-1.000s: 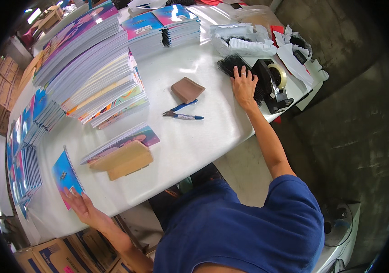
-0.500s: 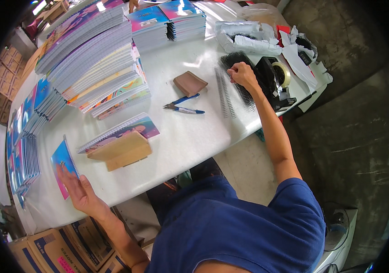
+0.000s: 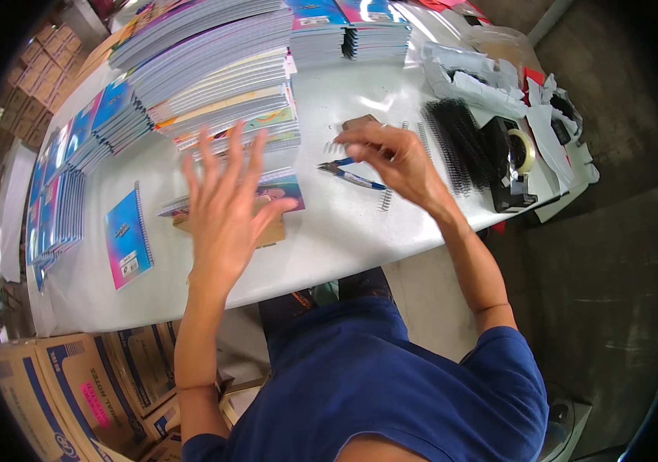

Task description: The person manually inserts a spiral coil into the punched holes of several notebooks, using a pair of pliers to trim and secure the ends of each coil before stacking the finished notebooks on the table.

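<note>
The person's left hand (image 3: 225, 204), fingers spread and grasping nothing, hovered over a notebook (image 3: 290, 191) on the tabletop (image 3: 336, 235), its long edge slanting up rightward; the right hand (image 3: 402, 158), beyond its right end, pinched a wire coil (image 3: 333, 147).

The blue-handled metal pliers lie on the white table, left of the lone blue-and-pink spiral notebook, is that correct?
Not left: the head view shows the blue-handled pliers on the white table, right of the lone notebook.
</note>
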{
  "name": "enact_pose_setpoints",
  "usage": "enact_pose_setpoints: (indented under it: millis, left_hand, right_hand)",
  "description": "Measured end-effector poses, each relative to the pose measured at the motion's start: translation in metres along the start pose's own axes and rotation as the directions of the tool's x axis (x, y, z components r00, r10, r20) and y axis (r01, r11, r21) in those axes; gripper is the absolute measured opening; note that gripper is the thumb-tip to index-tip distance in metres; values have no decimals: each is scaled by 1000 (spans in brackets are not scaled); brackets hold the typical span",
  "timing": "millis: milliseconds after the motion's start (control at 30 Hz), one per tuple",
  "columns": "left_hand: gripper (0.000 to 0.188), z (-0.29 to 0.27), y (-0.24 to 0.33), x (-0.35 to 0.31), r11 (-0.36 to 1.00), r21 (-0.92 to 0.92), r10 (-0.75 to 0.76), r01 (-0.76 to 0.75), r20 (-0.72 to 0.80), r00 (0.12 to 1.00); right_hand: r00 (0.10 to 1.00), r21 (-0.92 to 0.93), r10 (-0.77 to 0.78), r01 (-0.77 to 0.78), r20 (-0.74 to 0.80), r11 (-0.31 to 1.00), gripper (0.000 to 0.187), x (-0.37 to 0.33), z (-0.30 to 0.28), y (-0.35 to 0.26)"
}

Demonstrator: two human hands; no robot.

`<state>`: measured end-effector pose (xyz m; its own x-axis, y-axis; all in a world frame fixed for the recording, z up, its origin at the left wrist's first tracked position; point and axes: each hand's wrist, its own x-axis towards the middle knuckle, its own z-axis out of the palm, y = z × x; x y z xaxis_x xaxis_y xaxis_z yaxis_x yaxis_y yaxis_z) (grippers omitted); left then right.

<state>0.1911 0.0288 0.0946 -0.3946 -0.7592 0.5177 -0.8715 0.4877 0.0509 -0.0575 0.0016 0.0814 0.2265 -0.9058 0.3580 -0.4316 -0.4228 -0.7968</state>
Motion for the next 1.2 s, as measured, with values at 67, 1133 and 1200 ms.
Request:
enact_pose_setpoints:
  millis: [67, 1133, 1200]
  left_hand:
    - [63, 13, 1, 10, 995, 91, 37, -42, 55, 998]
    - [52, 26, -5, 17, 977, -190, -44, 95, 258, 965]
    - [51, 24, -4, 17, 959, -229, -90, 168, 317, 944]
  right_hand:
    - [998, 57, 31, -34, 62, 998, 15, 6, 14, -8]
    - [891, -248, -421, 452, 168, 857, 23, 18, 41, -9]
    - [926, -273, -262, 335, 272, 902, 23, 14, 37, -8]
